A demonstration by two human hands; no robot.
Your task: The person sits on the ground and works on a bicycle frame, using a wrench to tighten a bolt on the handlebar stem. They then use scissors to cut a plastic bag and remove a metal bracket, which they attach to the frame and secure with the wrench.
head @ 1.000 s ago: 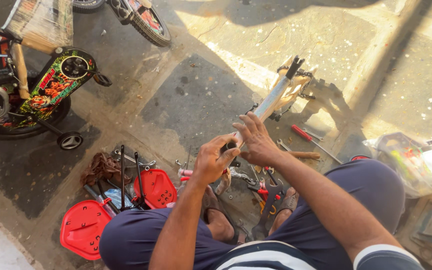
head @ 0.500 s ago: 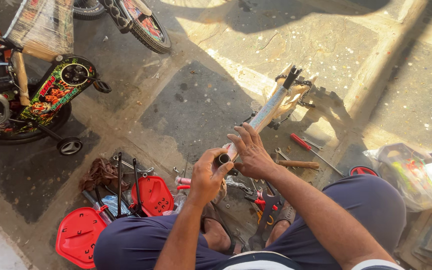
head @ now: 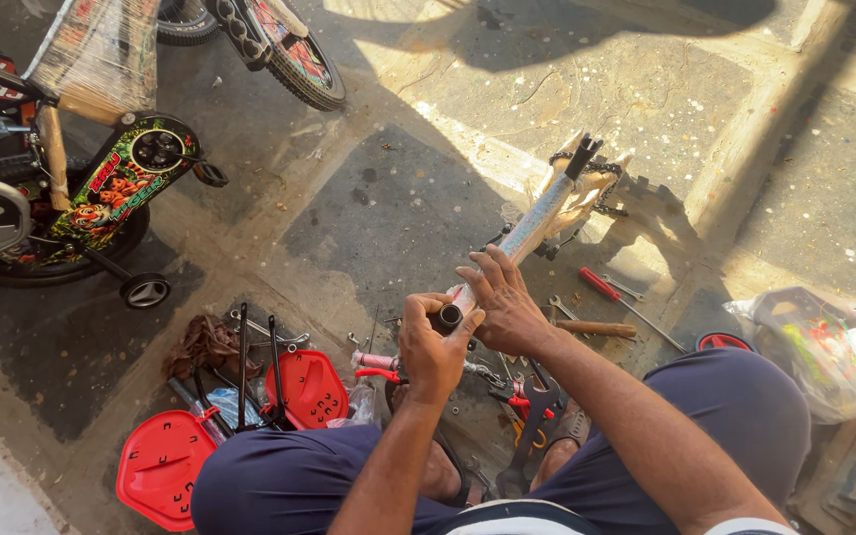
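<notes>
The paved floor [head: 398, 208], part sunlit and part shaded, carries everything in view. At ten o'clock stands a small children's bicycle [head: 71, 188] with a patterned chain guard and a training wheel [head: 145, 291]; at twelve o'clock, slightly left, a second tyre [head: 294, 59] enters from the top edge. At seven o'clock lie two red plastic seat plates [head: 165, 466], one touching black metal rods [head: 255, 367], with a brown rag [head: 205, 342] just beside them. At three o'clock sits a clear plastic bag [head: 814, 342] of parts. The bicycle frame [head: 537, 223], pale and wrapped, runs from centre toward one o'clock, its far end resting on the floor beside a chain, its near end raised over the person's knees. The right hand [head: 502, 307] is clenched around the frame tube near its near end. The left hand [head: 433, 347] is closed about the tube's open black end, thumb across the rim. At four o'clock from the hands lie a red-handled screwdriver [head: 601, 284], a wooden-handled tool [head: 596, 328] and a spanner [head: 564, 307], close together. Below the hands, red-handled pliers [head: 522, 401] lie between the feet.
</notes>
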